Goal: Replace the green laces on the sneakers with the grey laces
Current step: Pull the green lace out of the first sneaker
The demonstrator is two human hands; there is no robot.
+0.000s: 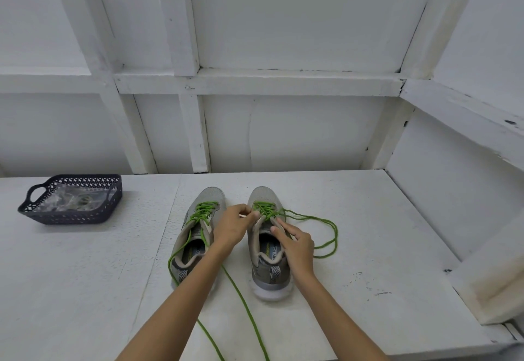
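Sneakers, a grey knit pair with white soles, stood side by side on a rough white-painted table. I take the right sneaker as the landmark. Well to its left, beyond the left sneaker, sat a dark plastic basket with lattice walls and cut-out handles. It held a crumpled clear plastic bag, whose contents could not be made out. The green laces were round cord, threaded through both shoes, with loose ends looping to the landmark's right and trailing toward the viewer. The left hand pinched the green laces at the landmark's crossings. The right hand pinched its eyelet edge between thumb and forefinger. Its insole read "RY FOA", with the rest hidden.
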